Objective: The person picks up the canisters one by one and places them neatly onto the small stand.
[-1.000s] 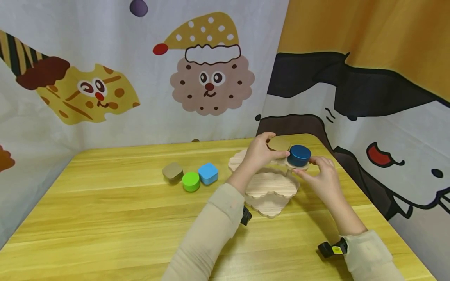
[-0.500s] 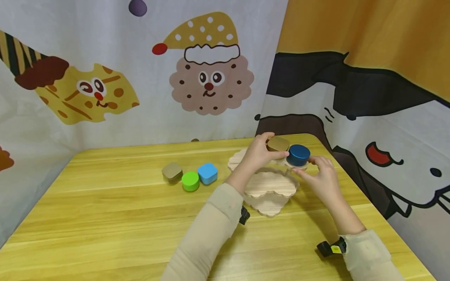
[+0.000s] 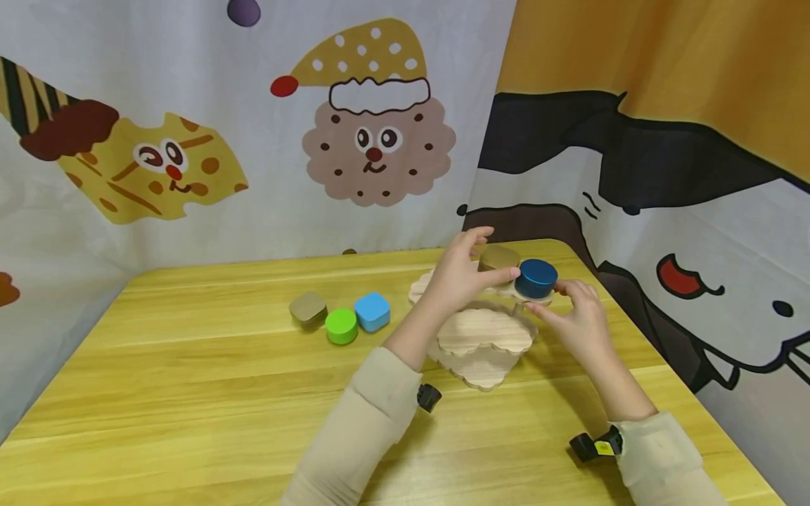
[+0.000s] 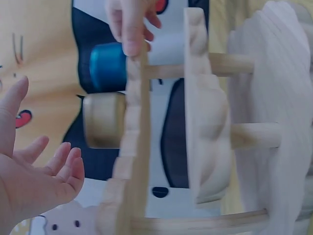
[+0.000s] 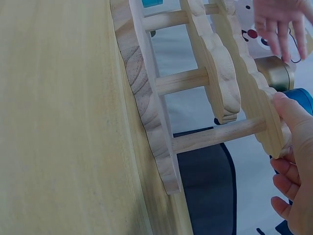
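Note:
A tiered wooden stand with scalloped boards and dowel posts stands at the table's right side. On its top board sit a dark blue round tin and a gold rounded-square tin, side by side. My left hand hovers beside the gold tin, fingers spread and holding nothing; the left wrist view shows a gap between hand and tin. With thumb and fingers, my right hand pinches the edge of the top board close by the blue tin.
Left of the stand, a gold block, a green round block and a light blue block lie grouped on the wooden table. A cartoon-print curtain hangs behind the table and along its right side.
My left hand has let go of the gold tin, opened its fingers and drawn slightly left and up. The tin stays on the top board. My right hand has kept its hold.

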### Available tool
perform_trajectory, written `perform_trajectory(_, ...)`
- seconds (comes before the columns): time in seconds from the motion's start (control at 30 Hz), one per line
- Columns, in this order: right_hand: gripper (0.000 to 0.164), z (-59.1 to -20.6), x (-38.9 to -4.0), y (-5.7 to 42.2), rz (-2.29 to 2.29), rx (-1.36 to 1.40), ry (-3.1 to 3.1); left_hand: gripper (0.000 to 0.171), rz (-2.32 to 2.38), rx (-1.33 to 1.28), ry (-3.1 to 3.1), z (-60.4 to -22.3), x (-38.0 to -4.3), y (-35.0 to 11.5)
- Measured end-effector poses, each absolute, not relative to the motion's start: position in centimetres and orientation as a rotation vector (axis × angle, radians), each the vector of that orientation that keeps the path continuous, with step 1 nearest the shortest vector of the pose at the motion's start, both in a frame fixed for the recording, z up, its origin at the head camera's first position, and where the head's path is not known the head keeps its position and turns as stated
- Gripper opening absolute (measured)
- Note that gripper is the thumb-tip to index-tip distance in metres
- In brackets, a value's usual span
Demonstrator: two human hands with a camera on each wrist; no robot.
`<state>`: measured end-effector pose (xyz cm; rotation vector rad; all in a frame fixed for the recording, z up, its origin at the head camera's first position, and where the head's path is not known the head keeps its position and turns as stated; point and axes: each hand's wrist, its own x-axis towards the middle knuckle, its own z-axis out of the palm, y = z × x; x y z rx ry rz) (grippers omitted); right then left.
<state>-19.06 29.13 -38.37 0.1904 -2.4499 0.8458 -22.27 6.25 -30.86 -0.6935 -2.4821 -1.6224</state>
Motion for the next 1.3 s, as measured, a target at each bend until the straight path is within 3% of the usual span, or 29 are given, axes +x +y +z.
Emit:
perform_trajectory(0.63,0.052,-38.5,-19.0,29.1,0.838,0.194,-2.434,0.069,-1.800,-0.769,-2.310,-30.3,-17.5,1.3)
perform_trajectory(1.3,0.054,-38.3,-18.9,29.1,0.845,0.191,-2.445,0.068,-1.841,-0.811,-2.391,-32.7,-15.7,-4.4)
